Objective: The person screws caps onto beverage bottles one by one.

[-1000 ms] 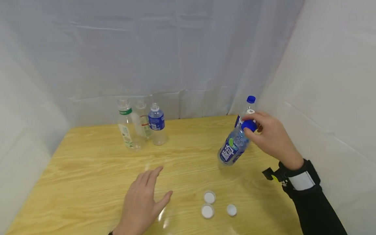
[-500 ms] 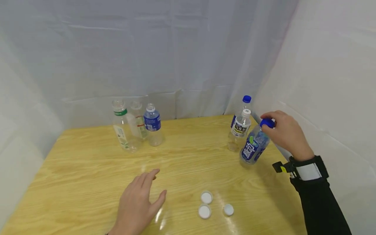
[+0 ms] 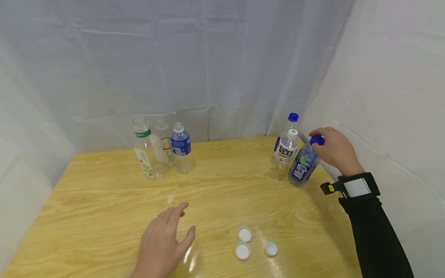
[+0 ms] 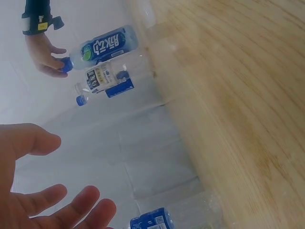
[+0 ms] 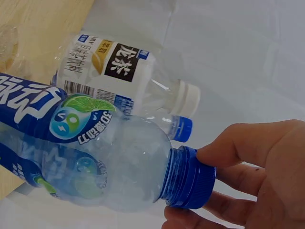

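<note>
- The right hand pinches the blue cap of the lime-label bottle, thumb on one side and fingers on the other, narrowed round it.
- The lime-label bottle is at the right end of the surface, its top leaning towards the right hand; whether its base touches the surface, I cannot tell.
- Just beside it, to its left, stands the white-capped bottle, with a white, black and yellow label; whether the two touch is unclear.
- Behind that one, and partly hidden by it, is another blue-capped bottle.
- The left hand is over the near part of the surface, its fingers wide and relaxed, the thumb well apart from them.
- To the right of the left hand lie three white caps: two close together, one behind the other, and a smaller one a little to their right.
- Towards the back left, three clear bottles stand in a group: the green-banded bottle, the red-striped bottle partly behind it, and the blue-label bottle on the right.
- A pale sheet hangs behind the surface.
</note>
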